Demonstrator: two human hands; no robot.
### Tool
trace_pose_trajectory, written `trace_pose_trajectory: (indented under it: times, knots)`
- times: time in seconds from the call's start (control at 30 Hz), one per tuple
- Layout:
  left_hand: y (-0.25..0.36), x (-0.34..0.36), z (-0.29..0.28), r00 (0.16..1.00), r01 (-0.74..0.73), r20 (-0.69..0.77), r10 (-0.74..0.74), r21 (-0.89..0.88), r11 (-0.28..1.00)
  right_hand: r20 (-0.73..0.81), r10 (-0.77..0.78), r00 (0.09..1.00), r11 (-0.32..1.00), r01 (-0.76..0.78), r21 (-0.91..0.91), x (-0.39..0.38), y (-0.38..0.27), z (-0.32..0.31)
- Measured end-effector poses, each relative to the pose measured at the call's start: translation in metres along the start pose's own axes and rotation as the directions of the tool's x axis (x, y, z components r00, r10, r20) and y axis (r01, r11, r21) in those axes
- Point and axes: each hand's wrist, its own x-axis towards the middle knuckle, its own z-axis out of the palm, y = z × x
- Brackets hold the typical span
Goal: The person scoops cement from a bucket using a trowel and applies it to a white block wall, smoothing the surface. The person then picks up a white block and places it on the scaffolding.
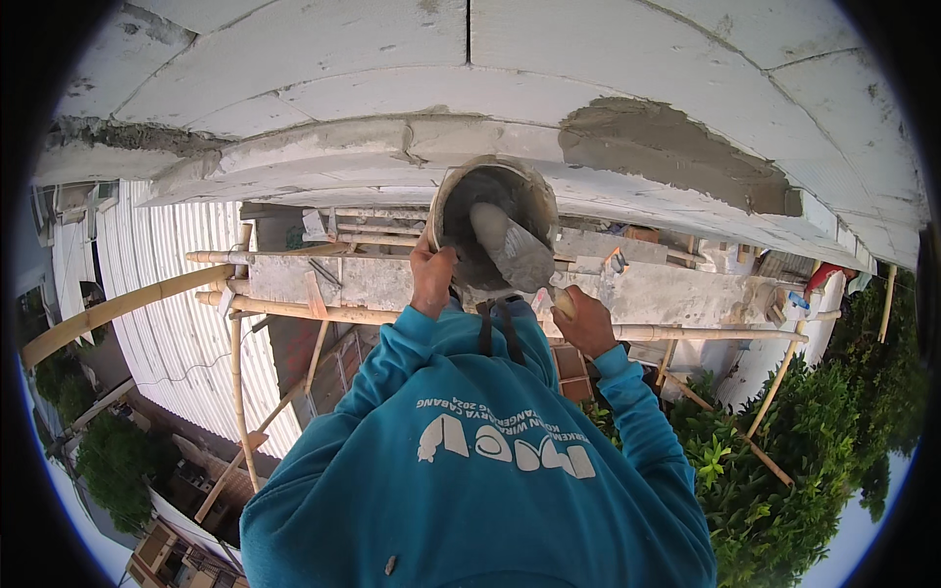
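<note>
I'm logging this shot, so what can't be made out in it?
In the head view:
Bucket, bottom: hidden by the trowel and mortar.
Left hand, some fingertips: hidden by the bucket or the hand itself.
Trowel's grip: partly covered by the right hand.
Wall: cut off by the upper edge.

A head-worn fisheye camera looks steeply down past the wearer's blue sweatshirt (pixel 470 524) to the left hand (pixel 431 276) and right hand (pixel 586 323) near mid-frame, a pale wall (pixel 382 61) arching across the top and a corrugated roof (pixel 162 294) farther below.

pale block wall (pixel 382 44) | bamboo scaffold (pixel 716 333) | white corrugated sheeting (pixel 186 353) | daylight
</note>
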Motion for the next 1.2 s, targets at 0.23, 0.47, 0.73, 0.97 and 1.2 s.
trace_pose_trajectory:
  times: [0.23, 0.47, 0.73, 0.97, 1.2]
  knots:
    - [-0.024, -0.010, 0.004, 0.995, -0.018, -0.098, 0.010, -0.075, 0.997, 0.104, -0.209, 0.972, 0.977, 0.213, -0.027, -0.022, -0.002, -0.102]
    - [-0.057, -0.025, -0.027, 0.958, -0.038, -0.286, 0.012, -0.086, 0.996, 0.523, 0.022, 0.852, 1.000, -0.020, -0.009, 0.090, 0.012, -0.243]
    - [-0.067, -0.062, -0.091, 0.840, -0.146, -0.542, 0.033, -0.167, 0.975, 0.040, -0.250, 0.967, 0.894, 0.247, -0.375, 0.080, -0.010, -0.323]
    - [-0.072, -0.104, -0.126, 0.698, -0.254, -0.713, 0.073, -0.151, 0.955, -0.191, -0.269, 0.944, 0.845, 0.136, -0.517, 0.098, 0.063, -0.194]
    - [-0.076, -0.152, -0.154, 0.651, -0.308, -0.755, 0.079, -0.167, 0.937, -0.299, -0.415, 0.859, 0.746, 0.133, -0.652, 0.154, 0.138, -0.090]
